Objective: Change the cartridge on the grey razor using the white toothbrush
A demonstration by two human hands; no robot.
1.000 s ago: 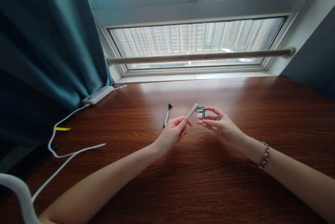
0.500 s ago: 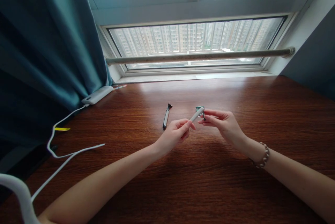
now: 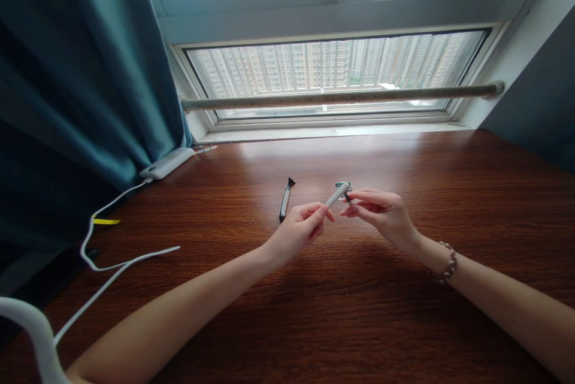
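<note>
My left hand point(image 3: 300, 227) pinches a slim light-grey handle point(image 3: 336, 194), which slants up to the right with its rounded end free. Close to that end, my right hand point(image 3: 381, 211) holds a small dark piece point(image 3: 347, 197) like a razor head between thumb and fingers. Whether the piece touches the handle, I cannot tell. A small green-and-white item point(image 3: 340, 185) shows just behind, partly covered by the handle and fingers. Left of the hands, a black-and-grey razor point(image 3: 286, 199) lies on the table, its narrow black head pointing away from me.
The brown wooden table point(image 3: 233, 324) reaches to the window sill. A white power strip or adapter point(image 3: 168, 163) lies by the blue curtain point(image 3: 108, 60), trailing a white cable point(image 3: 86, 240). Nearby is a yellow strip point(image 3: 106, 221). A thick white curved tube point(image 3: 33, 327) stands at lower left.
My right hand has shifted slightly, turning the small dark piece so that it now slants beside the handle's end. My left hand stays almost still.
</note>
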